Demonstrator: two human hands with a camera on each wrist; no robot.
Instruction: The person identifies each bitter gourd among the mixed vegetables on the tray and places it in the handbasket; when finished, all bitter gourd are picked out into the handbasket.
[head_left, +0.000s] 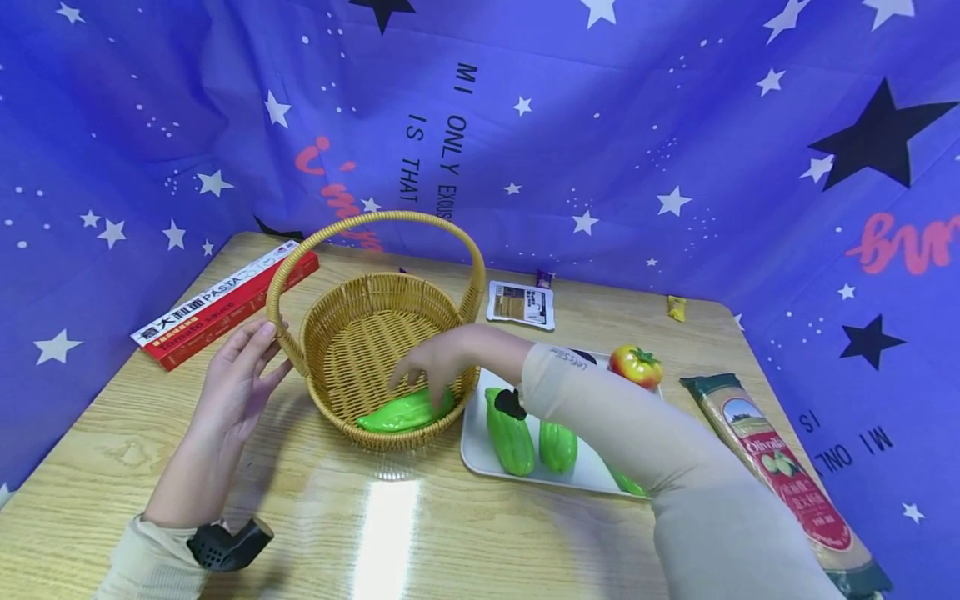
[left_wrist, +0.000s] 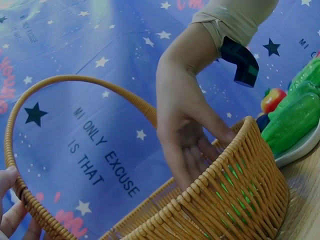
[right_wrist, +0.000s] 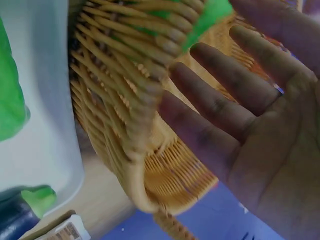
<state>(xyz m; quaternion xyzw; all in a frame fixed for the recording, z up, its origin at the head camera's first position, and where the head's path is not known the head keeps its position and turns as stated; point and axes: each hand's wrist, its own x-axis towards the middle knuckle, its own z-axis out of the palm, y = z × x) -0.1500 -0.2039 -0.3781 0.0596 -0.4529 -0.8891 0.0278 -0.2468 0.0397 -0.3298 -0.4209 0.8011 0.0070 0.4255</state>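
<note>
A wicker basket with a tall arched handle stands on the table. My left hand holds the foot of the handle on its left side, thumb and fingers on either side of it. Inside the basket lies a glossy, long green vegetable, cucumber-like in shape. Just over it, my right hand reaches past the rim with its fingers spread and straight; in the right wrist view the palm of the right hand holds nothing. Through the weave, bits of green show in the left wrist view.
Right of the basket, a white tray bears more green vegetables, a tomato and an eggplant. A red pasta box lies left, a pasta bag right. Behind are a small white packet and a yellow wrapper.
</note>
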